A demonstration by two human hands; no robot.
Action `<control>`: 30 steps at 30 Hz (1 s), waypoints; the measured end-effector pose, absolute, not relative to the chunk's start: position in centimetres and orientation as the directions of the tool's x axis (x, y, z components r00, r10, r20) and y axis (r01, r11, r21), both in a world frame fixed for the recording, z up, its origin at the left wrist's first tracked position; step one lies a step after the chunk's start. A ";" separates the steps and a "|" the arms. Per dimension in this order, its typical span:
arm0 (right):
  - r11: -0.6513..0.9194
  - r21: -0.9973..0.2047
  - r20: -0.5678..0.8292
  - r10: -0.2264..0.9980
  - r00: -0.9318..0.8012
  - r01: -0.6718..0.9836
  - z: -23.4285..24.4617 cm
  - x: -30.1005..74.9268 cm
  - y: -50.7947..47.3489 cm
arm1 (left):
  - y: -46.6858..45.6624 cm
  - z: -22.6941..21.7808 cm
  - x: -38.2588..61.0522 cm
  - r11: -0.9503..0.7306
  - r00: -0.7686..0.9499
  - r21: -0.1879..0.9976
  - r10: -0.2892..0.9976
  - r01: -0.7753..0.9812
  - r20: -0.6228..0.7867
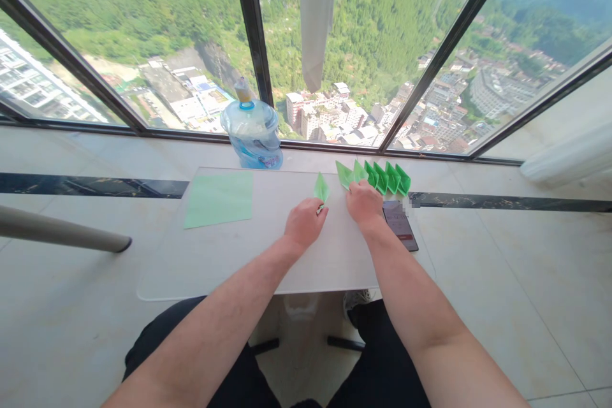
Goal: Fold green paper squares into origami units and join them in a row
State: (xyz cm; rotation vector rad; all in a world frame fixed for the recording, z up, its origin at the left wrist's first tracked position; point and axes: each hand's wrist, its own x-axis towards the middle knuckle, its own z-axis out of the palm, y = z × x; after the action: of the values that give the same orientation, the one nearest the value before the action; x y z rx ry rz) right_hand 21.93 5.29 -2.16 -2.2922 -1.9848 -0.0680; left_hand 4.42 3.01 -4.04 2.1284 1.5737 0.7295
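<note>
My left hand (306,223) pinches a folded green piece (321,188) over the table (229,255), tip pointing up toward the window (143,44), long axis running away from me. My right hand (364,203) rests against the row of finished pieces (382,177); I cannot tell whether it grips one. The flat green sheets (218,199) are not yet folded, so I judge the work partway through.

Ahead of you a wide window (167,25) in dark frames (251,25) looks down on a town and wooded hills, and bright daylight comes through it. A pale cloth (310,13) hangs at the top centre. The floor (502,280) is pale glossy tile crossed by a dark stripe (95,186). The white counter (191,261) stands before the glass, with a grey rail (62,234) to your left.
</note>
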 end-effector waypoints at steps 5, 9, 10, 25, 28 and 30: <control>-0.180 -0.065 0.152 0.970 0.188 0.982 -2.1 21.9 5.4 | 3.5 -3.8 5.6 -0.284 0.236 0.543 0.959 0.790 0.158; -0.185 -0.075 0.152 0.969 0.195 0.980 -1.9 22.3 5.4 | 4.5 -3.5 8.0 -0.280 0.242 0.551 0.960 0.786 0.143; -0.188 -0.080 0.151 0.969 0.198 0.979 -1.8 22.5 5.4 | 4.9 -3.5 8.6 -0.284 0.245 0.557 0.958 0.780 0.146; -0.199 -0.106 0.134 0.968 0.212 0.974 -0.8 22.7 5.1 | 7.3 -3.9 11.2 -0.183 0.149 0.661 0.983 0.728 0.108; -0.191 -0.108 0.129 0.970 0.204 0.976 -0.6 22.6 4.9 | 7.3 -4.1 10.9 -0.163 0.126 0.657 0.987 0.737 0.103; -0.187 -0.111 0.122 0.972 0.201 0.976 -0.5 22.6 4.9 | 7.3 -4.2 10.7 -0.149 0.120 0.655 0.989 0.741 0.089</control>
State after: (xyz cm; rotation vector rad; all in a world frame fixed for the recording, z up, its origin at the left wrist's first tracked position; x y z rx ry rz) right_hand 22.57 4.88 -0.54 -2.3016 -1.8883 -0.0362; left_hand 10.71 7.29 -4.21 1.9495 1.6699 0.7237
